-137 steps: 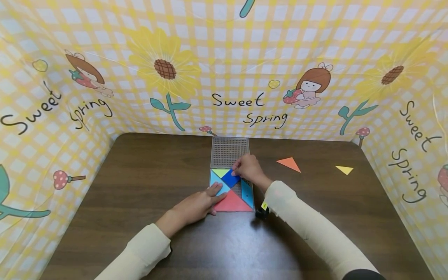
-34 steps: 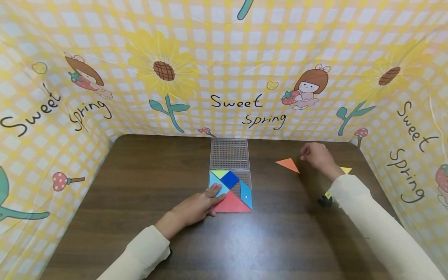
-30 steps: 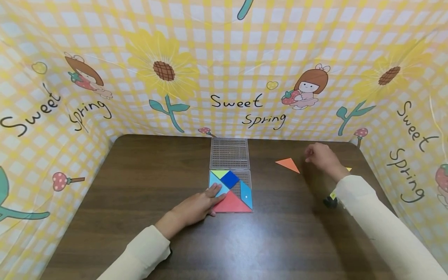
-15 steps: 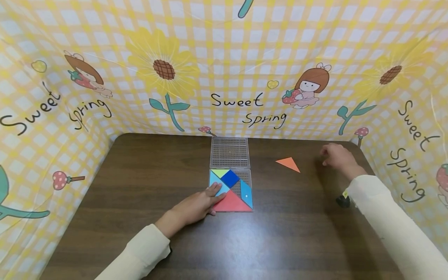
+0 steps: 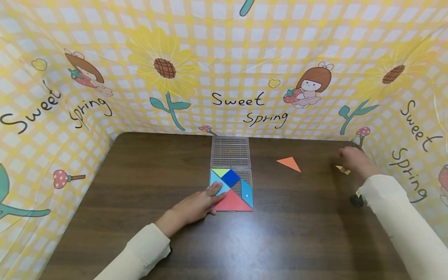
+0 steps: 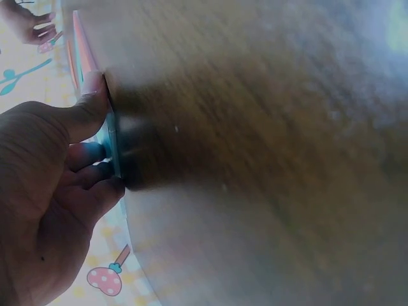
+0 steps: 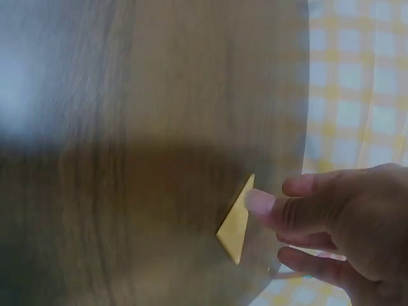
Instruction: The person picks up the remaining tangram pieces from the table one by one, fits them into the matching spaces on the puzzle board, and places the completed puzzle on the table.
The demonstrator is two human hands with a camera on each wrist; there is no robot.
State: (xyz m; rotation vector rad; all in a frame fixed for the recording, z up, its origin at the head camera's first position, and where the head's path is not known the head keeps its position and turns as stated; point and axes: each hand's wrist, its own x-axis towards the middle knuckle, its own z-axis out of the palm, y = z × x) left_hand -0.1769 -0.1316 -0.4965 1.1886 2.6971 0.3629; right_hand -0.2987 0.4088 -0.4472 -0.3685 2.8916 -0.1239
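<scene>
My left hand (image 5: pixel 194 206) rests on the lower tray of a hinged clear case (image 5: pixel 229 152), its fingers over a light blue triangle (image 5: pixel 214 179) and the edge of a red triangle (image 5: pixel 232 202). In the left wrist view, the thumb and fingers of that hand (image 6: pixel 57 153) lie along the tray's edge. A green triangle (image 5: pixel 219 171), a dark blue square (image 5: pixel 230 178) and a blue parallelogram (image 5: pixel 246 194) also lie in the tray. At the table's right, my right hand (image 5: pixel 355 159) touches a yellow triangle (image 7: pixel 234 231) with its thumb, the other fingers apart from it.
An orange triangle (image 5: pixel 289 163) lies on the wooden table (image 5: pixel 157 167) between the case and my right hand. A yellow checked cloth (image 5: pixel 227 58) with flower prints walls the table at the back and both sides.
My right hand has left the dark blue square, which now lies in the tray, and has moved right, past the orange triangle, to the yellow triangle. My left hand has stayed in place.
</scene>
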